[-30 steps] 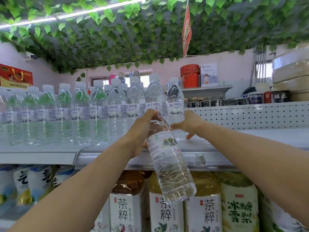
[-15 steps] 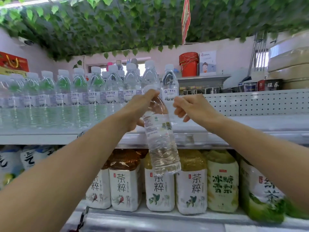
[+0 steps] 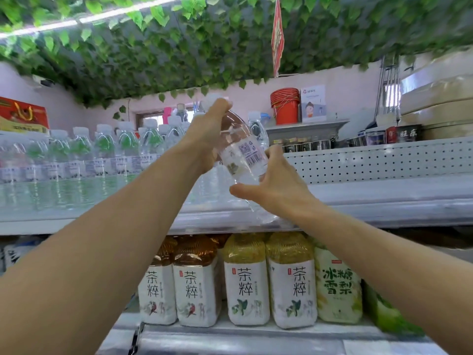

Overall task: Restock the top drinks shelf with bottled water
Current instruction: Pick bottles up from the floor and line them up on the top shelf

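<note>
Moved: both hands have come together on one water bottle [image 3: 243, 160], which a moment ago hung from the left hand alone, and it has risen from in front of the lower shelf to the level of the top shelf [image 3: 384, 198].
Top shelf: a long row of water bottles [image 3: 102, 152] fills the left stretch; the right stretch beside the held bottle looks bare.
Lower shelf: tea bottles [image 3: 247, 283] stand below, not involved.
Held bottle: tilted, cap end up and to the left, its base low by the shelf's front lip; whether it touches the shelf I cannot tell.
Left hand [image 3: 207, 129]: fingers clenched round the neck and cap.
Right hand [image 3: 276, 185]: fingers wrapped round the lower body, thumb underneath.
Meaning: I'd judge it is about to be stood upright at the right end of the row; it isn't placed yet.
</note>
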